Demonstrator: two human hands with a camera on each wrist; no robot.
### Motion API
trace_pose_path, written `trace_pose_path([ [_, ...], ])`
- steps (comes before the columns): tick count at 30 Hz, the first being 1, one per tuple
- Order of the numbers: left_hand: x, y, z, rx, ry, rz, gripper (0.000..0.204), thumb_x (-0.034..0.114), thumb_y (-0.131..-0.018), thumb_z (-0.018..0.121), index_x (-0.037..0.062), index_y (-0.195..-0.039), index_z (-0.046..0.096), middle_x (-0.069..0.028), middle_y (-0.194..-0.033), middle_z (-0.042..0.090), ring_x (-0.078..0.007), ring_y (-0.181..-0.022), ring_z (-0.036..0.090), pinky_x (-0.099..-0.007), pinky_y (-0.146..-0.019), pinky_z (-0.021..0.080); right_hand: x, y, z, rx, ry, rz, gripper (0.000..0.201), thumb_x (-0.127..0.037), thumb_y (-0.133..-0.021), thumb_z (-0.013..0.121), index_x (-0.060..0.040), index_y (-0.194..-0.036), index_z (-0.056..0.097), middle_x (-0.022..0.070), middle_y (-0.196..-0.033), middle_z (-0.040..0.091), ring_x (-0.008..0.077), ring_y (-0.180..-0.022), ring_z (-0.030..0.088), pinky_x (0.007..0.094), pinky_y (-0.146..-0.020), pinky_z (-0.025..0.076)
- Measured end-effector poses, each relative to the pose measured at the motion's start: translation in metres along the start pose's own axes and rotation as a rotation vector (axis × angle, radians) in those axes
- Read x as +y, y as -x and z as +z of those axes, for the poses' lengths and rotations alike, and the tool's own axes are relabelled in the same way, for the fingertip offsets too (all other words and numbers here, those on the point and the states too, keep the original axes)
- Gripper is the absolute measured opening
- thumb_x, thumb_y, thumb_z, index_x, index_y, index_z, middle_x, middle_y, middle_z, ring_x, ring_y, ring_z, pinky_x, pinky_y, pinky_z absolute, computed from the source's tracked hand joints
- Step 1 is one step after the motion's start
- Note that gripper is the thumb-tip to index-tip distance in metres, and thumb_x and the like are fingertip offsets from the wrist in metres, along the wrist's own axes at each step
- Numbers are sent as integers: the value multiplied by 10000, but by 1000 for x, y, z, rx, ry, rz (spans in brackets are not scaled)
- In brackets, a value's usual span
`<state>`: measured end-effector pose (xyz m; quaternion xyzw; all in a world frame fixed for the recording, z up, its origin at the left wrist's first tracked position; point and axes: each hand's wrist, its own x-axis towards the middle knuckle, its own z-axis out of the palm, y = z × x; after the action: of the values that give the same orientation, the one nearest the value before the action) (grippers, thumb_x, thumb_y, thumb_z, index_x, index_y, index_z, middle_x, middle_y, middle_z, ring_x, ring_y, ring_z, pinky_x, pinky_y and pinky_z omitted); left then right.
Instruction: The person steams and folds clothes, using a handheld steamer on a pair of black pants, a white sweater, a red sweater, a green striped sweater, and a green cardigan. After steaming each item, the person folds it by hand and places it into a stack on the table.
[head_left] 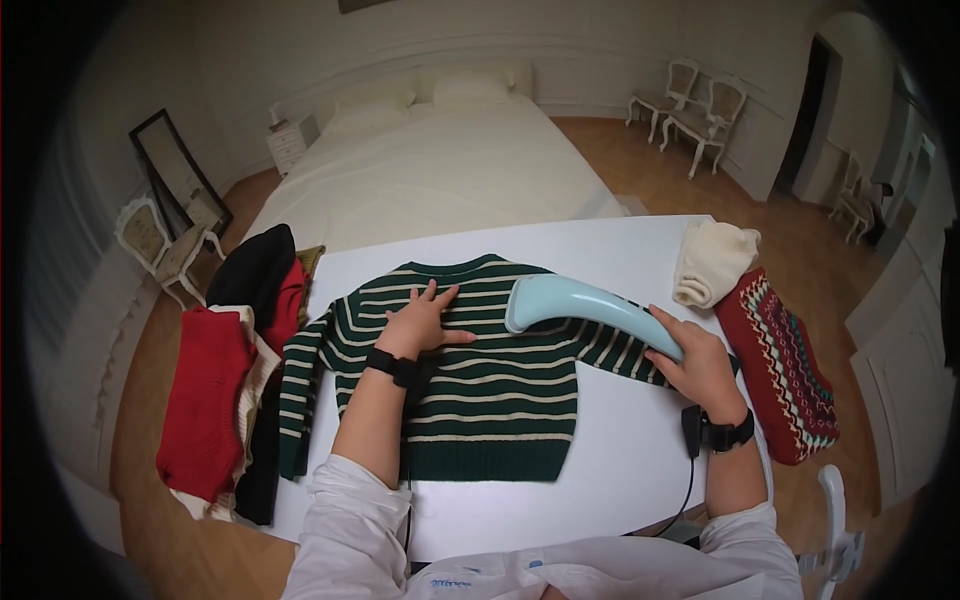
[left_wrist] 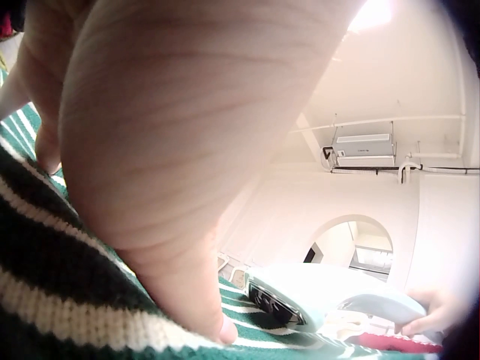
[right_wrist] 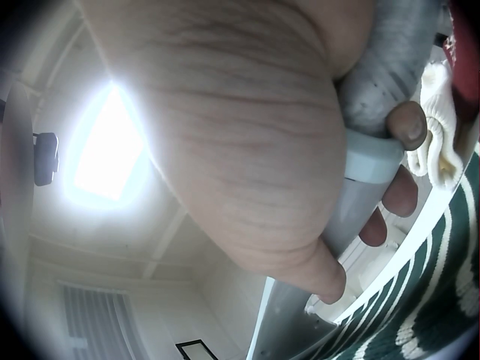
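A green sweater point(head_left: 490, 390) with cream stripes lies spread on the white table, its right-hand sleeve stretched out to the side. My left hand point(head_left: 418, 325) rests on its chest with fingers spread; in the left wrist view the thumb point(left_wrist: 191, 300) presses the knit. The fingers of my right hand point(head_left: 698, 365) curl round the handle of a pale blue garment steamer point(head_left: 590, 303). Its head lies over the upper chest, right of my left hand, and the dark face point(left_wrist: 274, 304) shows in the left wrist view. A ribbed hose point(right_wrist: 394, 67) leaves the handle's end.
Red, cream and black folded knits point(head_left: 205, 400) lie at the table's left edge. A cream garment point(head_left: 715, 260) and a red patterned knit point(head_left: 785, 375) lie at the right edge. Beyond the white table point(head_left: 640, 460) stands a bed point(head_left: 450, 160); a pale holder point(head_left: 832, 530) stands at lower right.
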<state>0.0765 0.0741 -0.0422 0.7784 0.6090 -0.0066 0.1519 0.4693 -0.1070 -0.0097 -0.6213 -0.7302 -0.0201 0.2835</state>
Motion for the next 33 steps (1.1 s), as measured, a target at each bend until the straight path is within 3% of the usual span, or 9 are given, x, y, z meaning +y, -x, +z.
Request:
trace_pose_path([
  [10, 1, -1, 0, -5, -19, -20, 1197, 812, -652, 793, 353, -1645, 309, -154, -1734, 200, -412, -1592, 186, -789, -1156, 245, 2, 0, 2, -16, -3, -18, 657, -214, -849, 818, -224, -1469, 599, 148, -884, 673, 343, -778, 676, 411, -730, 552],
  [12, -1, 0, 2, 5, -37, -9, 1172, 806, -673, 784, 354, -1644, 310, -160, -1733, 199, -419, -1576, 236, -774, -1147, 288, -4, -2, 4, 78, -65, -33, 651, -208, -874, 792, -266, -1488, 585, 137, -863, 642, 332, -765, 668, 405, -717, 548],
  [14, -5, -3, 10, 57, -37, 37, 1097, 761, -731, 777, 346, -1639, 323, -174, -1726, 214, -434, -1545, 310, -749, -1130, 349, -5, -2, 2, -6, 38, -51, 661, -203, -883, 779, -302, -1501, 567, 129, -851, 620, 323, -750, 663, 404, -712, 548],
  [17, 21, 11, 13, 39, -103, 63, 931, 666, -830, 760, 296, -1609, 408, -255, -1693, 250, -444, -1491, 408, -705, -1115, 402, -13, 3, 2, -63, 174, -74, 703, -196, -898, 756, -406, -1526, 520, 115, -820, 565, 303, -699, 648, 412, -679, 547],
  [18, 37, 28, 9, 23, -151, 178, 919, 651, -854, 741, 209, -1595, 426, -303, -1635, 331, -473, -1394, 509, -476, -1098, 494, -19, 2, 2, -52, 233, -92, 719, -194, -894, 759, -420, -1530, 510, 119, -816, 567, 305, -683, 645, 419, -660, 545],
  [21, 78, 71, 13, -145, -44, 459, 912, 634, -835, 764, 77, -1513, 516, -314, -1549, 460, -490, -1367, 527, -477, -1099, 488, -33, 0, -20, -60, 331, -137, 741, -179, -888, 762, -438, -1531, 501, 127, -805, 566, 306, -656, 639, 424, -624, 541],
  [25, 118, 123, 49, -132, -296, 502, 987, 600, -855, 753, 3, -1566, 419, -415, -1525, 414, -543, -1340, 539, -465, -1016, 560, -60, -8, -54, -165, 448, -159, 787, -99, -832, 796, -405, -1512, 545, 128, -811, 571, 291, -645, 636, 409, -633, 545],
  [30, 124, 123, 53, -96, -278, 484, 1004, 632, -847, 735, 99, -1617, 374, -401, -1541, 408, -575, -1329, 532, -464, -973, 582, -89, -43, -34, -195, 513, -195, 770, -52, -846, 743, -410, -1502, 556, 140, -803, 580, 307, -647, 648, 413, -630, 548],
  [33, 124, 125, 49, -95, -325, 528, 992, 652, -843, 720, 179, -1636, 356, -401, -1552, 393, -584, -1327, 528, -466, -989, 573, -106, -73, 5, -66, 552, -284, 730, -23, -862, 645, -350, -1509, 558, 139, -779, 626, 305, -648, 663, 404, -619, 557],
])
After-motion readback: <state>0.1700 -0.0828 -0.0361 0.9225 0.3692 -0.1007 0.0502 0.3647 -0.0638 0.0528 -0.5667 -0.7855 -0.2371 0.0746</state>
